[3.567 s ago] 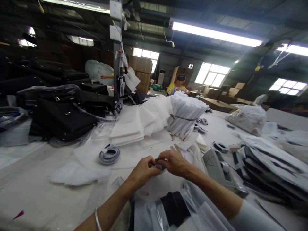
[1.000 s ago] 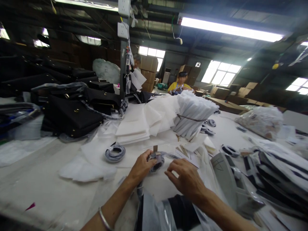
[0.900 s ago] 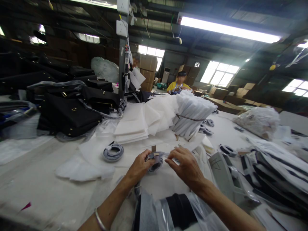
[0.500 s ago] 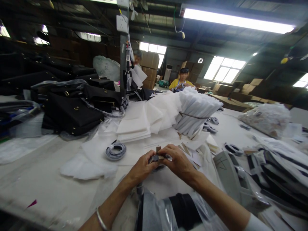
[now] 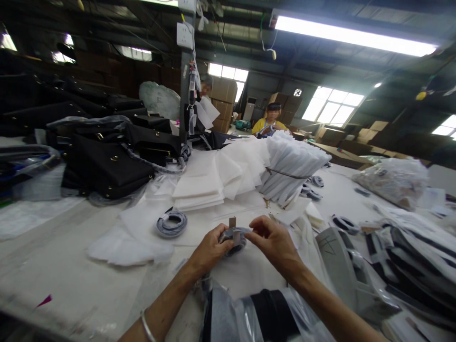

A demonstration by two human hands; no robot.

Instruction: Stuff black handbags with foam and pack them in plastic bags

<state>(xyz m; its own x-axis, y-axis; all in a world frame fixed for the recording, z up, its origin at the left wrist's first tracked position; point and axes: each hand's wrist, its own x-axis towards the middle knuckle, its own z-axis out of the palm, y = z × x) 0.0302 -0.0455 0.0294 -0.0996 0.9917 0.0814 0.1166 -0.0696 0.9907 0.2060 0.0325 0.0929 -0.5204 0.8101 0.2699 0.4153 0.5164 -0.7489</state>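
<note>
My left hand (image 5: 214,247) grips a coiled strap (image 5: 235,249), grey and plastic-wrapped, by its left side. Around the coil's upper part goes a short strip of tan paper or tape (image 5: 232,222), one end sticking up and another part lying over the front. My right hand (image 5: 272,240) is just right of the coil, fingers bent and thumb and index finger a little apart; nothing shows between them. A second coiled strap (image 5: 171,223) lies on the table to the left. Below my hands is a black and grey item in clear plastic (image 5: 252,313).
White foam sheets (image 5: 199,180) and a tied bundle of them (image 5: 292,161) stand ahead. Black bags (image 5: 107,166) are piled at left. A grey tape dispenser (image 5: 338,261) and plastic-wrapped black straps (image 5: 402,266) are at right. A co-worker in yellow (image 5: 269,124) sits beyond.
My right hand has come off the coil and shifted right, uncovering the strip on its front. My left hand keeps its hold.
</note>
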